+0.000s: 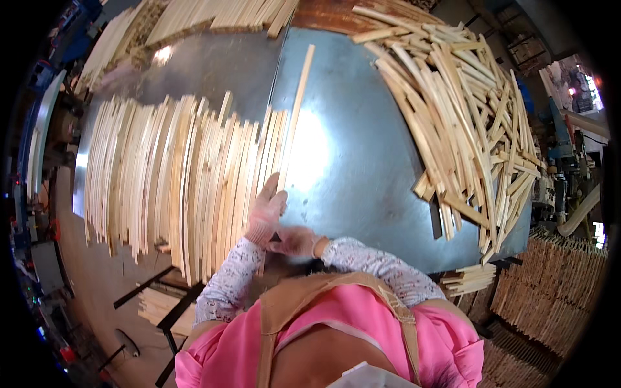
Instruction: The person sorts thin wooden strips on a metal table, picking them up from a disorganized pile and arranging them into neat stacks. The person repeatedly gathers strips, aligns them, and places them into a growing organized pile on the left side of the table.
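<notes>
A long, narrow wooden strip (298, 107) lies on the metal tabletop, tilted slightly right at its far end. My left hand (264, 212), in a pale pinkish glove, is closed on its near end, with finger and thumb on either side. Left of that strip, many similar wooden strips (194, 181) lie side by side in a wide row, their ends uneven. My right hand (299, 242), also gloved, is just right of the left wrist at the table's near edge. Its fingers look curled, partly hidden by the left hand, and what they hold cannot be made out.
A loose, crossed heap of wooden strips (459, 110) covers the right side of the metal table (356, 161). More rows of strips (213, 16) lie along the far edge. Stacked wood (543, 291) stands at the lower right, and a black metal frame (178, 317) at the lower left.
</notes>
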